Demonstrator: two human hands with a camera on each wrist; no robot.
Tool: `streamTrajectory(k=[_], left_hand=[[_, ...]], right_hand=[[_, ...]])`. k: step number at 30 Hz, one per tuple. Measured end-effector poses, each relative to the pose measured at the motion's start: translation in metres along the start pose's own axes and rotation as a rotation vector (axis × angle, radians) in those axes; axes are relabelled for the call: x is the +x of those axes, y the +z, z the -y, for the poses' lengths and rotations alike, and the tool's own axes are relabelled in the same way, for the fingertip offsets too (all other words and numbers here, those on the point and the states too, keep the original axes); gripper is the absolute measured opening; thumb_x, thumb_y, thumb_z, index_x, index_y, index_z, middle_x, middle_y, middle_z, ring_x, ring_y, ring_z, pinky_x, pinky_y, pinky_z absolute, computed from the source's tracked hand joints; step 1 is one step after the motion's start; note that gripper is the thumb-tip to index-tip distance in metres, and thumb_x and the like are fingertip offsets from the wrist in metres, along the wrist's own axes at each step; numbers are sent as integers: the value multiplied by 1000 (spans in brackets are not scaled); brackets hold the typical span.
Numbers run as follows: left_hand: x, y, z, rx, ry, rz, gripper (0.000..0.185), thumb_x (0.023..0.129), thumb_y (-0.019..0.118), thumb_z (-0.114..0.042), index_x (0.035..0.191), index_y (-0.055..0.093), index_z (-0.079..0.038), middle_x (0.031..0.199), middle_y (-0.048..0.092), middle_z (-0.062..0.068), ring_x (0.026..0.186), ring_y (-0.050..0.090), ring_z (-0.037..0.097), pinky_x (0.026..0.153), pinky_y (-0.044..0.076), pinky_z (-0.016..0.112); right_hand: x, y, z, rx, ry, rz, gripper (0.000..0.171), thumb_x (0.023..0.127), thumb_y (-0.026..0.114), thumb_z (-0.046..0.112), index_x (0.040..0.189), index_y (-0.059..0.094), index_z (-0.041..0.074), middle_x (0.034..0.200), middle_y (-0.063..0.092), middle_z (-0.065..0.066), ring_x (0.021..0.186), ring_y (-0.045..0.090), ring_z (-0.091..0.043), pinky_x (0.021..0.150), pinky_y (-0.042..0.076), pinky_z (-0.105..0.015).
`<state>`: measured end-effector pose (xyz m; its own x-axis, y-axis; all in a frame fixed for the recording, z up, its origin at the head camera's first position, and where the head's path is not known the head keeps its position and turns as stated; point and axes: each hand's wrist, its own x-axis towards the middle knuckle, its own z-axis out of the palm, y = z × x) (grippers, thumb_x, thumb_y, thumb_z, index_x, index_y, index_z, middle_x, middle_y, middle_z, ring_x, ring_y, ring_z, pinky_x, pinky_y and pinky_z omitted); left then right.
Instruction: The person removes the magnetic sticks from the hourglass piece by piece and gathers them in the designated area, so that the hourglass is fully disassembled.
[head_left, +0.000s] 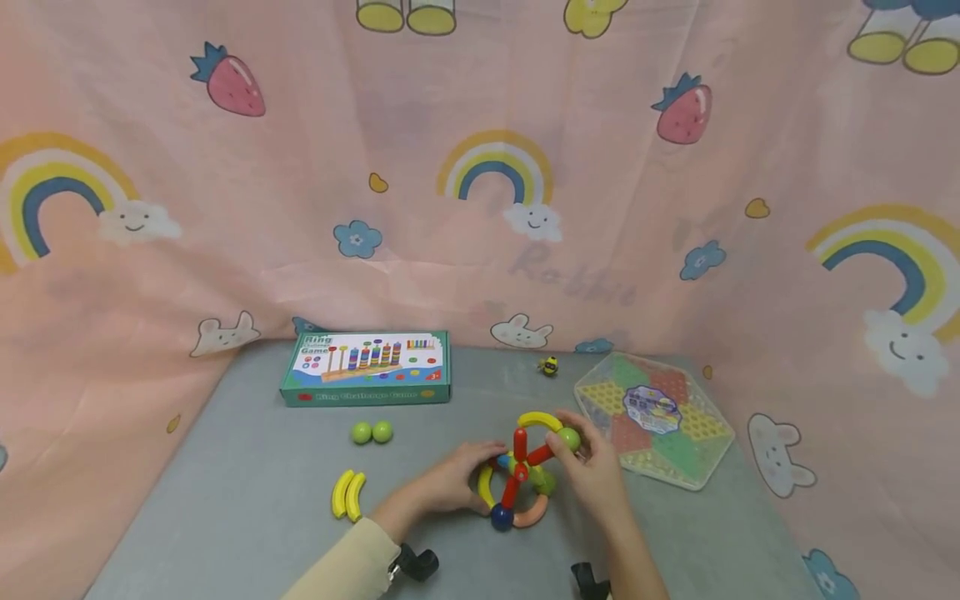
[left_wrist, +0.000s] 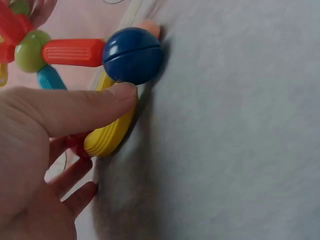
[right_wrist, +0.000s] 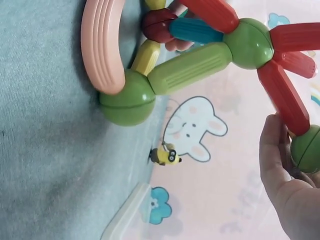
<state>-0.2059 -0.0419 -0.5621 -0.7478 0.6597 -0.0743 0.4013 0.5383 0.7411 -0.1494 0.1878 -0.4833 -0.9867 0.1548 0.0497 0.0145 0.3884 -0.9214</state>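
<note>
A ball-and-stick building toy [head_left: 521,472] of red, blue, green and curved sticks stands on the grey table between both hands. My left hand [head_left: 453,482] grips its lower left side, thumb on a yellow curved stick [left_wrist: 112,135] beside the dark blue ball [left_wrist: 133,56], fingers behind. On the right, my right hand [head_left: 596,475] holds the green ball [head_left: 569,439] at the outer end of a red stick [right_wrist: 284,97]. Another yellow curved stick [head_left: 538,419] arches from that ball's side. A peach curved stick [right_wrist: 102,47] lies along the base, joined to a green ball [right_wrist: 128,100].
Two green balls [head_left: 372,432] and two yellow curved sticks [head_left: 348,495] lie to the left. Behind them is a green ring-game box [head_left: 366,396]. A small bee-like figure [head_left: 550,366] stands at the back, and a hexagonal clear case [head_left: 654,417] lies at the right.
</note>
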Motion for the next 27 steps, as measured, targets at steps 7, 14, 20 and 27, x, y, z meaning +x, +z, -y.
streamTrajectory(k=[7, 14, 20, 27], left_hand=[[-8, 23, -8, 122, -53, -109, 87, 71, 92, -32, 147, 49, -26, 151, 48, -6, 131, 43, 20, 109, 43, 44], [-15, 33, -14, 172, -90, -206, 88, 70, 91, -45, 144, 52, -20, 148, 51, -2, 128, 47, 22, 108, 43, 49], [-13, 44, -26, 242, -174, -301, 89, 67, 91, -51, 140, 55, -15, 140, 56, 3, 124, 50, 25, 104, 45, 50], [-13, 42, -33, 201, -218, -273, 95, 68, 90, -52, 143, 51, -11, 140, 53, 10, 125, 49, 30, 103, 46, 51]], right_hand=[[4, 4, -4, 98, 37, -11, 50, 97, 69, 31, 135, 48, 8, 129, 65, -14, 106, 67, -17, 88, 52, -18], [7, 7, 4, 118, 46, 10, 44, 100, 65, 26, 137, 48, 9, 134, 61, -14, 116, 66, -24, 103, 51, -35], [16, 9, 7, 142, 60, 28, 47, 100, 65, 24, 141, 47, 12, 137, 61, -12, 117, 66, -24, 107, 48, -41], [22, 9, 3, 184, 51, 48, 45, 99, 66, 23, 139, 50, 13, 135, 64, -12, 110, 68, -20, 95, 51, -22]])
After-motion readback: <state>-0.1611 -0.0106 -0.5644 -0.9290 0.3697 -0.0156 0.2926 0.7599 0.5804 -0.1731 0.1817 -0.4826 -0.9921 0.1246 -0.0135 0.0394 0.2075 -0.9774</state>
